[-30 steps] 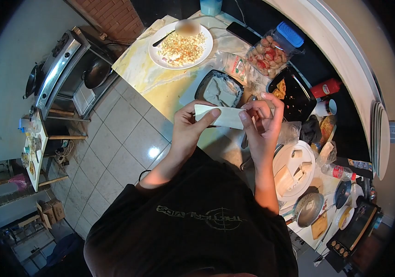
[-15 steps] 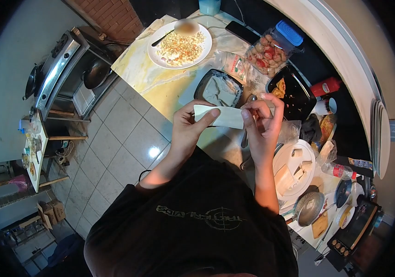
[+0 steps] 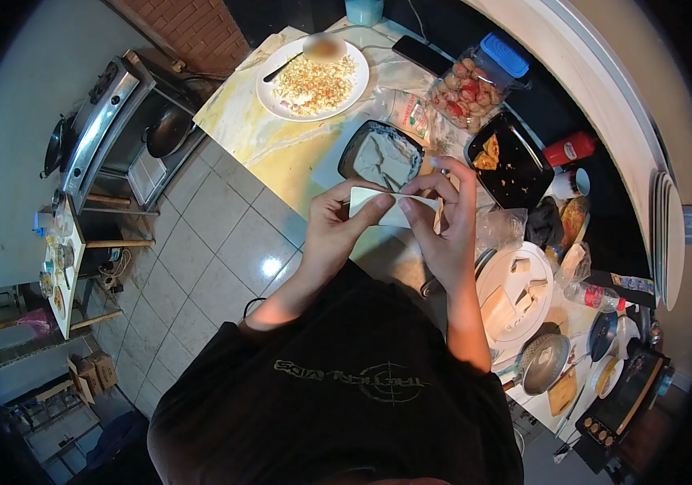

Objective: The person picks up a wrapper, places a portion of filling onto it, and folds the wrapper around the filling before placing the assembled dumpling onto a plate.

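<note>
Both hands hold a pale pastry wrapper (image 3: 394, 217) up in front of my chest, folded near its middle. My left hand (image 3: 330, 226) pinches its left part, thumb on the near face. My right hand (image 3: 447, 234) pinches the middle and right part, thumb close to the left thumb. Just beyond the fingers sits a black square bowl (image 3: 350, 153) with white floury paste (image 3: 388, 159) and a utensil handle partly hidden by my hands. Farther back, chopped filling (image 3: 314, 87) lies on a white plate (image 3: 267, 103) with a dark-handled utensil.
To the right, a white plate (image 3: 516, 277) carries more pale wrapper strips (image 3: 501, 314). A black tray (image 3: 524, 186) holds folded fried pieces. Beside it are a jar of reddish bulbs (image 3: 467, 93), a red bottle (image 3: 570, 149) and a pan (image 3: 544, 364). A phone (image 3: 420, 56) lies behind.
My right hand has moved left toward my left hand. The wrapper, flat and stretched out before, is now folded, with both thumbs near its middle.
</note>
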`<control>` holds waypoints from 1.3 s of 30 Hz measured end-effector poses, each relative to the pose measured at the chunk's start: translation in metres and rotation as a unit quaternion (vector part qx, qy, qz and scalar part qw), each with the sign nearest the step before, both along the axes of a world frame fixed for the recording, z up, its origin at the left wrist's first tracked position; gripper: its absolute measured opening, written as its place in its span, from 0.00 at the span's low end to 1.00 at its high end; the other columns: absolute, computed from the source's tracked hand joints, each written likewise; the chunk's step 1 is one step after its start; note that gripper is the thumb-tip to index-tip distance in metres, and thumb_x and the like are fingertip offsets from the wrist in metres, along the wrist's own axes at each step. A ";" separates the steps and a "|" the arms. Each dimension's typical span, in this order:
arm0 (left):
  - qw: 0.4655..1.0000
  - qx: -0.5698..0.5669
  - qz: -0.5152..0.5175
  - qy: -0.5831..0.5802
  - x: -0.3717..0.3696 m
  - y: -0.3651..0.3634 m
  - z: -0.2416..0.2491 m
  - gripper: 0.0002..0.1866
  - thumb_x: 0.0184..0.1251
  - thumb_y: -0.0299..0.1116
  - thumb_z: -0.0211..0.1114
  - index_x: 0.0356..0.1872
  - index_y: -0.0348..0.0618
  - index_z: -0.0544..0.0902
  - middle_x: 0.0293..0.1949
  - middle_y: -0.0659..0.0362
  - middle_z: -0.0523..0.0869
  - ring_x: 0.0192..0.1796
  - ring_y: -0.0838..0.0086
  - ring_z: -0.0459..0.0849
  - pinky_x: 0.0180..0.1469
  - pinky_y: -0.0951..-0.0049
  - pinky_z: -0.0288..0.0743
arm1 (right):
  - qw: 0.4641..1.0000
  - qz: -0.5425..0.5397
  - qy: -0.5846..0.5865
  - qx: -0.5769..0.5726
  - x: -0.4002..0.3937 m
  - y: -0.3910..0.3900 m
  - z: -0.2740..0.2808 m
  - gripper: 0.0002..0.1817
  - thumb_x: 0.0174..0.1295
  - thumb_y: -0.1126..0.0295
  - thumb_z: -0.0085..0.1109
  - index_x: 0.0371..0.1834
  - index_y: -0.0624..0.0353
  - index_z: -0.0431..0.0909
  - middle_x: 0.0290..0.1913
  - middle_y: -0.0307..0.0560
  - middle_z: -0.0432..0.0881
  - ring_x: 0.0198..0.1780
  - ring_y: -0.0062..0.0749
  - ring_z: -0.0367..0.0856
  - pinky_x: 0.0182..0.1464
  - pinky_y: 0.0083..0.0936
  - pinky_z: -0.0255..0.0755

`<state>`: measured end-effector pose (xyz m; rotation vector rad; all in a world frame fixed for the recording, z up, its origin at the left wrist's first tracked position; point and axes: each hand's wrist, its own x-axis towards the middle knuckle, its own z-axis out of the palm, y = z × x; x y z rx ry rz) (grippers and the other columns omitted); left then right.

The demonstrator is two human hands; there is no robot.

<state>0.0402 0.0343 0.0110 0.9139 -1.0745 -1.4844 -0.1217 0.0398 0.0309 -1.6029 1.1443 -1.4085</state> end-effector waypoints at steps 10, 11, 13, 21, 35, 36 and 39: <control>0.999 0.028 -0.006 0.027 0.002 0.000 -0.009 0.11 0.73 0.34 0.63 0.43 0.35 0.85 0.38 0.62 0.87 0.40 0.82 0.82 0.43 0.79 0.77 | 0.993 0.007 -0.100 0.063 0.003 0.002 -0.001 0.28 0.61 0.85 0.59 0.62 0.59 0.58 0.40 0.47 0.79 0.45 0.26 0.78 0.53 0.22 0.71; 0.999 0.028 -0.003 0.029 0.001 0.000 -0.007 0.12 0.74 0.35 0.62 0.43 0.35 0.85 0.38 0.61 0.87 0.40 0.81 0.83 0.44 0.78 0.78 | 0.994 0.011 -0.096 0.054 0.003 0.001 -0.002 0.28 0.61 0.84 0.59 0.62 0.59 0.58 0.41 0.47 0.79 0.46 0.26 0.78 0.52 0.22 0.71; 0.998 0.039 -0.003 0.039 0.001 0.001 -0.002 0.12 0.74 0.35 0.61 0.44 0.35 0.85 0.38 0.61 0.87 0.40 0.80 0.83 0.44 0.77 0.79 | 0.994 0.010 -0.099 0.052 0.002 0.001 -0.005 0.28 0.61 0.84 0.59 0.62 0.58 0.58 0.40 0.46 0.79 0.46 0.25 0.78 0.51 0.21 0.72; 0.994 0.056 -0.049 0.080 0.005 -0.006 0.001 0.12 0.72 0.33 0.63 0.49 0.35 0.80 0.44 0.60 0.85 0.41 0.76 0.85 0.47 0.72 0.84 | 0.985 0.011 -0.129 0.113 0.001 0.004 -0.003 0.29 0.63 0.82 0.60 0.63 0.58 0.57 0.40 0.46 0.79 0.44 0.23 0.77 0.49 0.17 0.71; 0.929 0.021 -0.343 -0.138 0.033 -0.039 0.019 0.18 0.63 0.30 0.71 0.52 0.34 0.81 0.43 0.59 0.86 0.47 0.81 0.82 0.54 0.77 0.76 | 0.995 0.047 0.014 0.084 -0.008 0.004 0.002 0.27 0.59 0.81 0.63 0.60 0.59 0.64 0.34 0.41 0.83 0.34 0.20 0.77 0.37 0.19 0.66; 0.933 0.031 -0.344 -0.106 0.034 -0.040 0.019 0.17 0.64 0.30 0.71 0.51 0.34 0.81 0.42 0.60 0.87 0.48 0.82 0.81 0.54 0.78 0.75 | 0.995 0.046 0.013 0.085 -0.007 0.004 0.004 0.27 0.59 0.81 0.63 0.60 0.59 0.64 0.34 0.41 0.83 0.34 0.20 0.77 0.37 0.19 0.66; 0.905 0.003 -0.410 -0.116 0.028 -0.046 0.020 0.15 0.66 0.30 0.68 0.50 0.34 0.81 0.42 0.60 0.87 0.44 0.82 0.82 0.51 0.77 0.75 | 0.989 0.082 0.016 0.123 -0.002 0.003 0.009 0.27 0.59 0.80 0.62 0.61 0.60 0.63 0.34 0.42 0.83 0.33 0.22 0.77 0.39 0.20 0.69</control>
